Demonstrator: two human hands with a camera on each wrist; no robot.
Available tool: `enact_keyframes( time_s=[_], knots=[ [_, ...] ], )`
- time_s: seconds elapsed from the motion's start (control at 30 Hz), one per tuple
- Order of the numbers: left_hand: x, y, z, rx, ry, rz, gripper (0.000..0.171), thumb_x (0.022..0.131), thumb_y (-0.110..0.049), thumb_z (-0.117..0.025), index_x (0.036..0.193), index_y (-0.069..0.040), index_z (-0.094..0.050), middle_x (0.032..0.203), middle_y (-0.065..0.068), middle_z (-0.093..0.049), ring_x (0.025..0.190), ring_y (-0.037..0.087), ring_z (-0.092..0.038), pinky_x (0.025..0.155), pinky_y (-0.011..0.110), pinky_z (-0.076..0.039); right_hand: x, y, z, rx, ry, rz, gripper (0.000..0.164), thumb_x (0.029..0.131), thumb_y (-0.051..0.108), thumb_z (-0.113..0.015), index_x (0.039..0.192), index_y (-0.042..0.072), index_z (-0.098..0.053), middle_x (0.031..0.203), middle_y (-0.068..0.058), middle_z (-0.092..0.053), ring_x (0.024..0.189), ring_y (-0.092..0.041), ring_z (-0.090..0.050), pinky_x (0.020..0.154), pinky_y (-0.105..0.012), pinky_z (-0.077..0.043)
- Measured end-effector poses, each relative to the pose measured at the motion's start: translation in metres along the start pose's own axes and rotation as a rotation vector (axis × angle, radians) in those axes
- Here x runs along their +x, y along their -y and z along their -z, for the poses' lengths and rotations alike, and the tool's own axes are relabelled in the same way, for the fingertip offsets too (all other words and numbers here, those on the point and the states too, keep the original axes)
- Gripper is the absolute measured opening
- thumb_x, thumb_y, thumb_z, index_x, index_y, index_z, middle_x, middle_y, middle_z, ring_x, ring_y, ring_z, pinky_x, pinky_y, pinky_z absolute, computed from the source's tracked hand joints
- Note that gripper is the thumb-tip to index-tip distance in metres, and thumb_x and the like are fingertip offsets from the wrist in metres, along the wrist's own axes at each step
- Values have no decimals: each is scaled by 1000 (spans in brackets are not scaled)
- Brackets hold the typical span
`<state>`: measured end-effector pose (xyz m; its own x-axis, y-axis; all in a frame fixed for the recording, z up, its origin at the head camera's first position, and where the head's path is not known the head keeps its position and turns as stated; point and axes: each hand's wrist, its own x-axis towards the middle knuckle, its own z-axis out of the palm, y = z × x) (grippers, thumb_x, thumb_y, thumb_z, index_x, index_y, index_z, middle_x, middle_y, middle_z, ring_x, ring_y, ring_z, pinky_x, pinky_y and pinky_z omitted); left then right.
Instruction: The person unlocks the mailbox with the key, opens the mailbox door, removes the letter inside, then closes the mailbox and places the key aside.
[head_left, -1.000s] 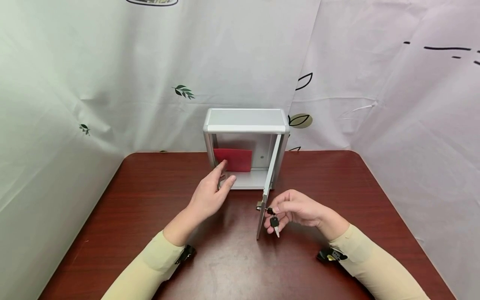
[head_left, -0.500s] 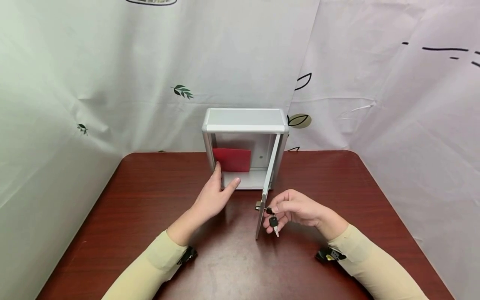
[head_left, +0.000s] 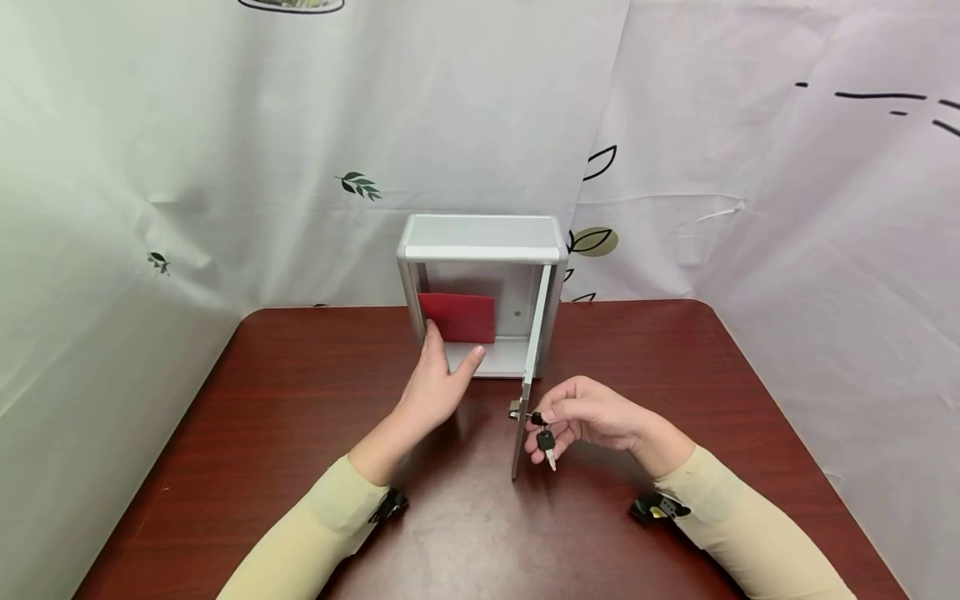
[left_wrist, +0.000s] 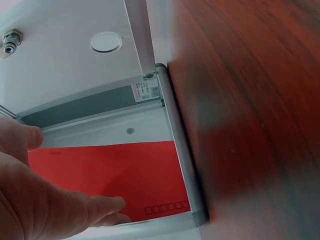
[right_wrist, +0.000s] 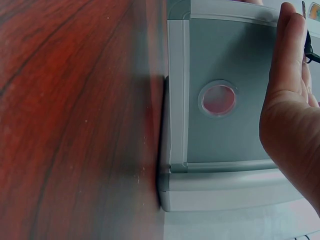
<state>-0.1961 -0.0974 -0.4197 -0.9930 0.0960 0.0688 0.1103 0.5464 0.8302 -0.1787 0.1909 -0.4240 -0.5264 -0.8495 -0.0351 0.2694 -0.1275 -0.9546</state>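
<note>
A silver-grey metal mailbox stands on the table with its door swung outward on the right side. Inside, a red envelope leans against the back wall; the left wrist view shows a row of small printed squares on the envelope. My left hand is at the opening's left edge, fingers and thumb spread and straight. Its fingertips lie close to the envelope; whether they touch it I cannot tell. With thumb and fingers my right hand pinches a black-headed key at the door's lock. A second key dangles below.
The reddish-brown table extends around the mailbox. A white printed curtain hangs behind and at both sides. The door has a round window, and a sticker is on the mailbox's inner side.
My left hand has shifted slightly, its index finger moving from in front of the envelope to the opening's left side. The right hand still pinches the key. The head view has shifted slightly.
</note>
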Motion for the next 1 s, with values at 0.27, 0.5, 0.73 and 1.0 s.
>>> enact_keyframes(
  time_s=[0.27,0.5,0.73,1.0],
  knots=[
    [9,3,-14,-57,-75,11,115,109,-57,-64,174,7,6,184,25,2,171,34,-8,136,51,-17,0,-1,0,-9,1,0,27,109,2,-53,114,-1,-80,106,-19,-83,98,-32,-83,84,-40,-68],
    [18,2,-21,-126,-153,-23,113,109,-47,-67,173,9,8,184,27,1,171,34,-7,137,49,-15,-1,-1,0,-9,-2,1,27,109,3,-54,115,-2,-79,107,-19,-83,98,-32,-83,84,-40,-68],
    [28,1,-23,-139,-174,-17,113,109,-47,-67,173,9,7,183,29,-1,171,35,-7,137,48,-14,-1,-1,0,-4,0,4,27,110,3,-54,116,-4,-79,108,-20,-83,97,-31,-83,83,-39,-68],
    [40,-1,-25,-153,-200,-22,111,108,-45,-66,173,9,4,183,29,-4,171,38,-9,137,49,-16,0,0,0,4,-1,5,27,108,1,-54,117,-8,-77,108,-19,-83,97,-31,-83,84,-40,-68]
  ],
)
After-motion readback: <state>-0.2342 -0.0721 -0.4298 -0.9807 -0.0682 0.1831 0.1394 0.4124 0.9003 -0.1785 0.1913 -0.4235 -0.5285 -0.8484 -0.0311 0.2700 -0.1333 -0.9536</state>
